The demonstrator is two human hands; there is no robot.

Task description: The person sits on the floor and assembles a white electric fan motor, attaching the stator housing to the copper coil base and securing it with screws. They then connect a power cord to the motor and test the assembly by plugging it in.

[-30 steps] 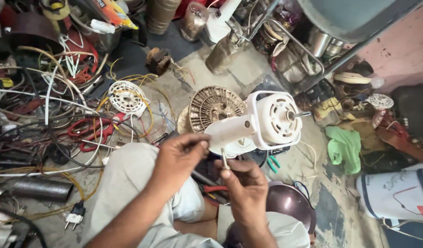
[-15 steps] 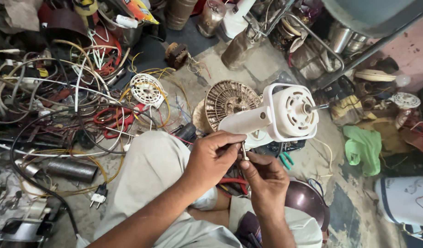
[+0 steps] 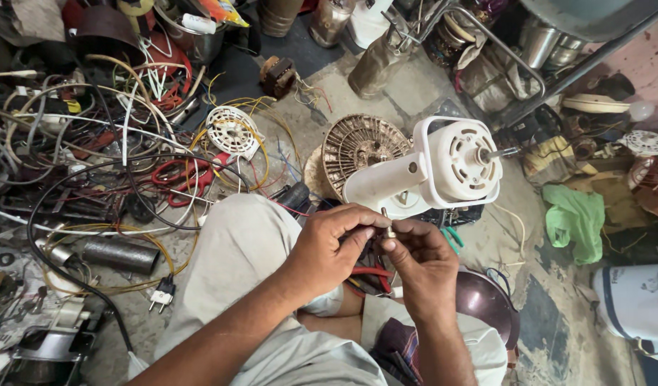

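small brass part (image 3: 387,230): pinched between both hands at frame centre, mostly covered by fingertips; too small to identify
red-handled tool (image 3: 370,274): largely hidden under the hands
white container (image 3: 632,307): cut off at the right edge
grey motor (image 3: 40,350): cut by the lower left corner

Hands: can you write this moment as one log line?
left hand and right hand: pinch small metal part | white fan motor: just behind

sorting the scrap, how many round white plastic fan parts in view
3: the white fan motor housing above the hands, a white round grille among the wires, another far right. More may be hidden.
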